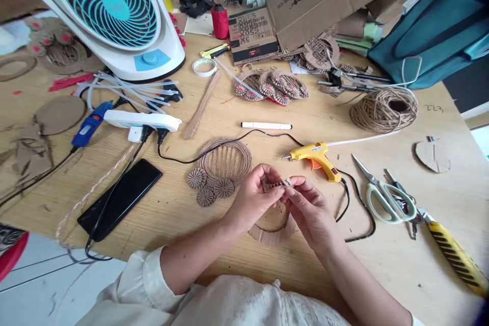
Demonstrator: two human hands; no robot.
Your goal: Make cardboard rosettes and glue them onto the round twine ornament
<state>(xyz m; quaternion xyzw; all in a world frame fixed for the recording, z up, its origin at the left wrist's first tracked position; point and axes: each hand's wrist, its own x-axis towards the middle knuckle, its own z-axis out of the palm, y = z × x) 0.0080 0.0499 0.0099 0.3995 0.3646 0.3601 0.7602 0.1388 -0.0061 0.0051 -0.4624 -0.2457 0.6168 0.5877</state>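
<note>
A small pleated strip of corrugated cardboard (284, 182) is pinched at its ends between my left hand (255, 194) and my right hand (310, 210). The fingers of both hands are closed, and they hide much of the strip. Below them on the table lies a cardboard ring (273, 233), partly covered by the hands. To the left sits a round twine-wrapped frame (244, 163) with vertical strands across it. Three pleated cardboard rosettes (206, 195) rest against its lower left. A yellow glue gun (317, 155) lies just beyond my right hand.
Scissors (384, 196), keys and a yellow utility knife (454, 254) lie at the right. A twine ball (385, 109) stands behind them. At the left are a phone (120, 198), power strip (141, 120), blue glue gun (90, 125) and fan (114, 15). Cords cross the table.
</note>
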